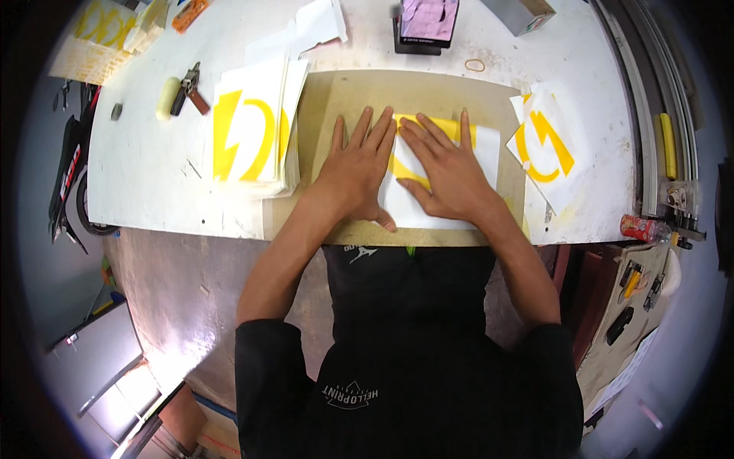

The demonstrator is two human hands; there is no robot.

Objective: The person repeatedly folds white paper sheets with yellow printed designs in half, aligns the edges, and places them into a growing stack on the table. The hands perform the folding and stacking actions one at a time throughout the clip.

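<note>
A white sheet with yellow shapes [459,210] lies on a tan board [344,88] in front of me. My right hand [451,168] rests flat on this sheet, fingers spread, covering part of the yellow print. Just beside it, my left hand [358,168] lies flat with fingers stretched out, mostly over the board and along the sheet's left edge. To the left is a stack of white sheets [252,145] bearing a yellow bolt and curve. On the right, a few loose sheets with yellow shapes [544,149] overlap at an angle.
At the back stand a phone on a stand [427,23] and a grey box [520,14]. Keys with a brown tag [197,101] lie left of the stack, near a pale yellow roll [167,98]. A rubber band [475,65] and a red-labelled bottle [644,229] are at the right.
</note>
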